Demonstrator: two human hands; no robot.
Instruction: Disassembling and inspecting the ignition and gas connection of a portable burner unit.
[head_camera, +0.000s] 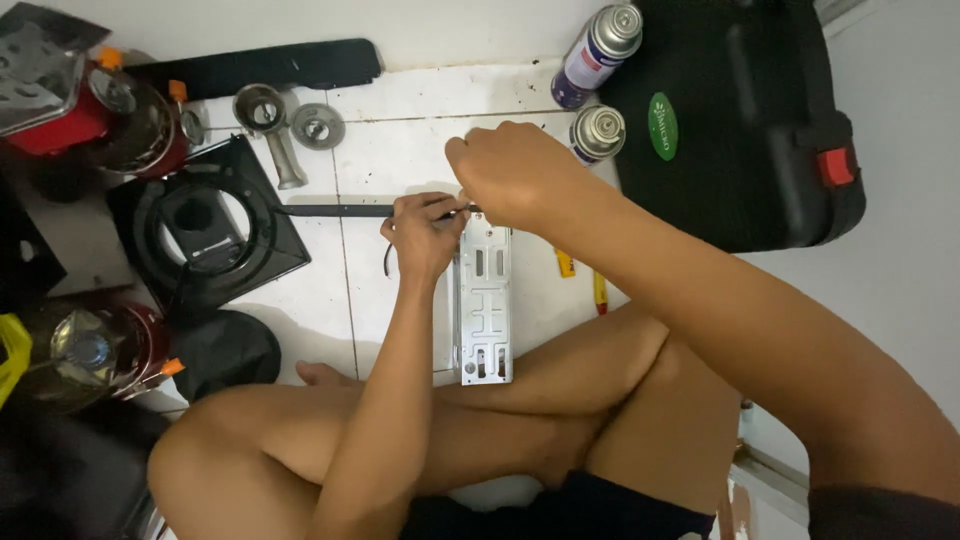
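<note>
Both hands meet at the top end of a silver slotted metal bracket (484, 305) at centre frame: the left hand (425, 235) pinches a thin dark rod (340, 210) running toward 9 o'clock, while the right hand (515, 172) is closed above it, its contents hidden. Judged from the loose burner cup (262, 108) and black burner plate (205, 225) at 10 o'clock, work appears mid-way. Two cylindrical gas canisters (598, 45) stand at 1 o'clock beside a black case (740, 170) bearing a green oval label.

bracket (485, 310) on floor — cans (597, 133) behind | case (730, 120) right
</note>
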